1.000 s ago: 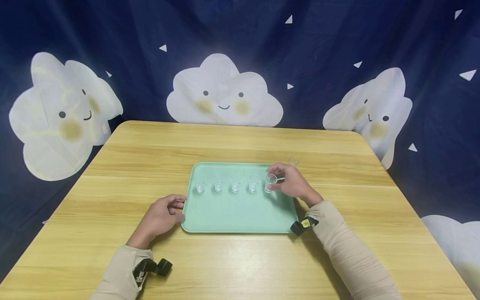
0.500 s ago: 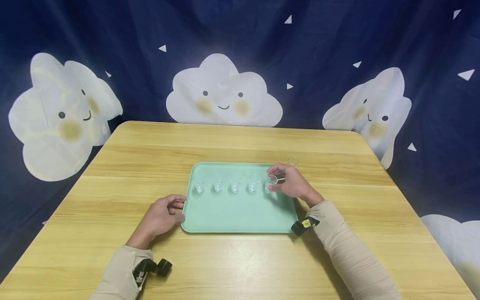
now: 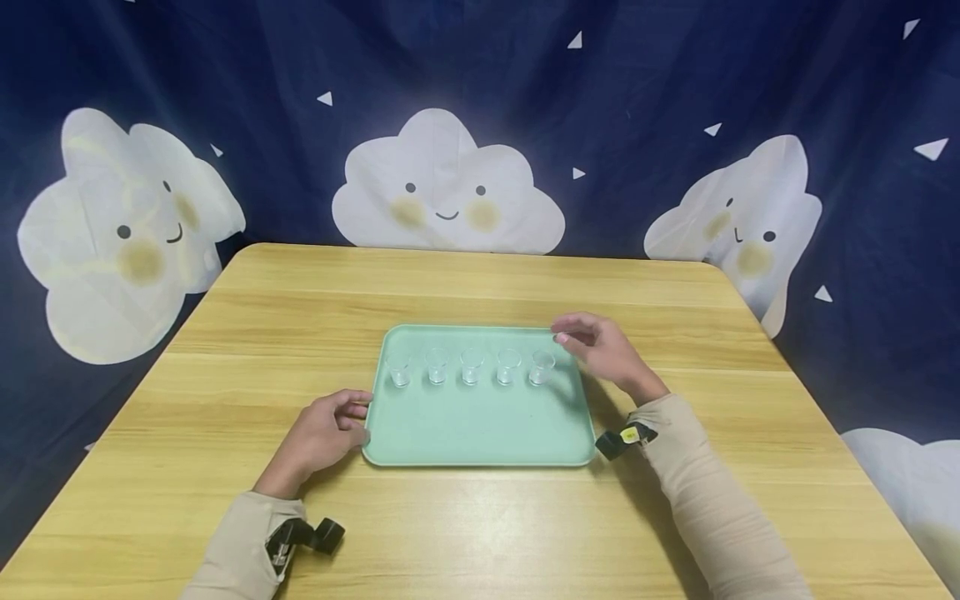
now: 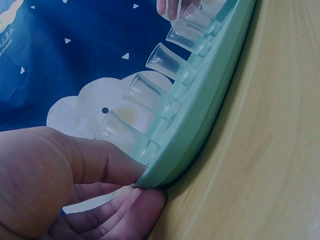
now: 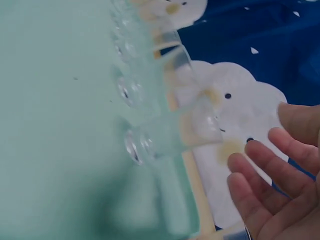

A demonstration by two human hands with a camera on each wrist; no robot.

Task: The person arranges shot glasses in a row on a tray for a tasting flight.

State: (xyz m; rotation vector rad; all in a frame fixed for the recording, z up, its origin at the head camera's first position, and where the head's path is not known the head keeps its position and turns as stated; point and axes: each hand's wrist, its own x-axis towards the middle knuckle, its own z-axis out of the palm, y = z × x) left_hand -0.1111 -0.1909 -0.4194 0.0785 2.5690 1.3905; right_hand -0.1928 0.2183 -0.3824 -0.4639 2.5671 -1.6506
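Note:
Several small clear shot glasses [image 3: 542,368] stand upright in a row across the far half of a pale green tray [image 3: 480,429]. My left hand [image 3: 322,429] is at the tray's left side; in the left wrist view its thumb and fingers pinch the rim near the closest glass [image 4: 127,137]. Above the tray's far right corner is my right hand [image 3: 602,346], with fingers loosely bent and nothing in them. The right wrist view has the fingers [image 5: 260,170] apart from the rightmost glass [image 5: 172,132].
The tray lies on a light wooden table [image 3: 480,533]. A dark blue curtain [image 3: 465,58] with cloud shapes hangs behind the table's far edge. Each sleeve carries a black wrist camera [image 3: 615,444].
My right hand has let go of the rightmost glass, which stays on the tray. The hand has moved back and right, covering a clear rim seen behind the tray earlier. Left hand unmoved.

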